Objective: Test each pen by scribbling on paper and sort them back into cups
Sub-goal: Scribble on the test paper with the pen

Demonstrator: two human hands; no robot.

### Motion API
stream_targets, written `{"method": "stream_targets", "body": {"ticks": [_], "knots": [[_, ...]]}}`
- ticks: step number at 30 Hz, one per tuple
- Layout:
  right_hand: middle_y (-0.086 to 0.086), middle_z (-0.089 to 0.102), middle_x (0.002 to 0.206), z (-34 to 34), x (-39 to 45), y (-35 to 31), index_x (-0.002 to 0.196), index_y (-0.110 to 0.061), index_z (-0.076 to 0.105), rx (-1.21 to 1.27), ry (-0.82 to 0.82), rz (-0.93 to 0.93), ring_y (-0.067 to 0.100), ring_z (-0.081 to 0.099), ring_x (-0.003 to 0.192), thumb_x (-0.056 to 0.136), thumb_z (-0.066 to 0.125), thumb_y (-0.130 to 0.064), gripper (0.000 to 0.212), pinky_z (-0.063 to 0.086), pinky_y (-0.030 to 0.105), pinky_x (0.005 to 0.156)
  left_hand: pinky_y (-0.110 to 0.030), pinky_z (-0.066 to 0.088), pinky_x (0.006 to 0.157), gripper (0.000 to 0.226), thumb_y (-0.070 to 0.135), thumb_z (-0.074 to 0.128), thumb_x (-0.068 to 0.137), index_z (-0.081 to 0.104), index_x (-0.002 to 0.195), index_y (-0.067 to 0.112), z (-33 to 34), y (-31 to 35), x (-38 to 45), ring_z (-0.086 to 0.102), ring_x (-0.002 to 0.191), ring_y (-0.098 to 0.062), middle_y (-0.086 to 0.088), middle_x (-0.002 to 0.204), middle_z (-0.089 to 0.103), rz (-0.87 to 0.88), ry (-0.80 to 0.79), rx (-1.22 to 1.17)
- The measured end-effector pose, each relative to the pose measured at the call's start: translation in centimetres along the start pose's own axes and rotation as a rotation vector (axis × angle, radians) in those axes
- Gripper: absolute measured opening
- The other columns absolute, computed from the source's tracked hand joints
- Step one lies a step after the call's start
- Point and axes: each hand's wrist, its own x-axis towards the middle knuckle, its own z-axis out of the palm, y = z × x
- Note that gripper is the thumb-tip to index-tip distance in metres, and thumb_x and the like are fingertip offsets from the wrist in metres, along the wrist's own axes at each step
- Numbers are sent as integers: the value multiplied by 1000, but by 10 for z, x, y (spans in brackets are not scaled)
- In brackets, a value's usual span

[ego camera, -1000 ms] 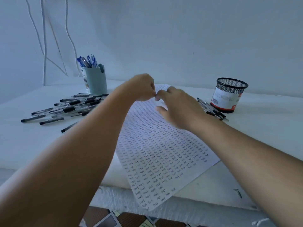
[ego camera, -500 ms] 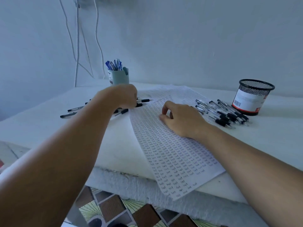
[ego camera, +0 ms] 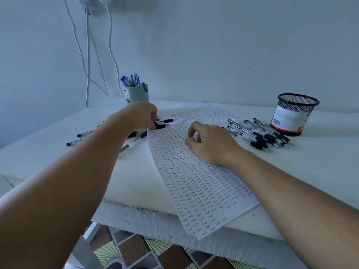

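black pens [ego camera: 162, 123] under left hand [ego camera: 139, 117] fingers curled, right hand [ego camera: 209, 142] loosely curled resting on paper [ego camera: 194, 181]

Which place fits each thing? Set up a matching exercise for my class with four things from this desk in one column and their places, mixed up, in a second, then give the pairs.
Things
1. mesh cup
2. blue pens
3. right hand
4. left hand

Places
A. standing in the light blue cup
B. on the written sheet
C. far right of the table
D. at the black pens left of the sheet

Pairs: 1-C, 2-A, 3-B, 4-D
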Motion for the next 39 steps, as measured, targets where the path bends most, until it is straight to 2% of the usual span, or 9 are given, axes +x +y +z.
{"method": "stream_targets", "body": {"ticks": [6,9,12,15,20,25,31,35,39], "knots": [[-5,67,82,-2,-1,3,116,-30,55,235,44,83,16,66,70,104,56,-41,16,52,31,65,-43,61,79,2,26,61,101,60,99,26,-8,9,6,67,85,-23,-6,103,68,85,110,-160],[-1,61,86,-1,1,9,127,-27,51,376,185,80,13,59,70,101,65,-29,30,48,25,64,-25,54,53,8,24,54,105,60,106,19,-27,40,7,63,69,-15,-2,94,70,146,202,-384],[1,52,97,-5,4,11,141,-27,44,298,396,-53,10,55,76,94,75,-18,57,44,18,67,-16,50,54,9,20,60,103,62,104,12,-39,76,10,67,72,-11,-1,87,73,95,243,-801],[0,43,109,-14,3,10,141,-32,47,109,485,-167,16,53,89,90,75,-19,60,51,28,70,-23,57,62,10,15,73,94,68,94,6,-30,98,14,69,66,-14,-6,74,74,-48,53,-1207],[6,50,115,-23,-2,28,111,-19,73,-25,611,-315,21,52,102,101,65,-33,20,51,33,79,-23,51,51,17,13,72,94,69,107,2,-1,114,11,61,51,-14,-7,69,67,-137,-293,-1502],[4,63,88,-35,-11,29,92,-8,56,344,619,-168,17,61,83,109,49,-32,30,51,35,73,-24,52,64,28,29,62,101,68,110,3,15,118,21,68,63,-13,-4,79,74,-89,-265,-1066],[-13,39,72,-49,-14,13,90,-6,44,692,606,-15,5,36,66,108,31,-43,43,35,21,66,-25,53,70,16,22,71,92,76,101,11,22,133,15,69,72,-18,-3,82,74,154,-156,-465],[-9,34,68,-53,-9,12,82,-4,42,837,595,12,12,33,68,101,31,-30,33,36,36,71,-23,40,60,14,28,77,87,79,97,19,23,140,14,57,70,-11,10,75,64,197,-151,-320],[-10,37,68,-58,-5,12,93,-21,49,1196,586,160,10,36,62,94,50,-45,25,41,33,73,-28,45,82,28,37,79,86,78,109,20,28,136,20,64,94,-15,6,104,72,214,-169,-279]]}}
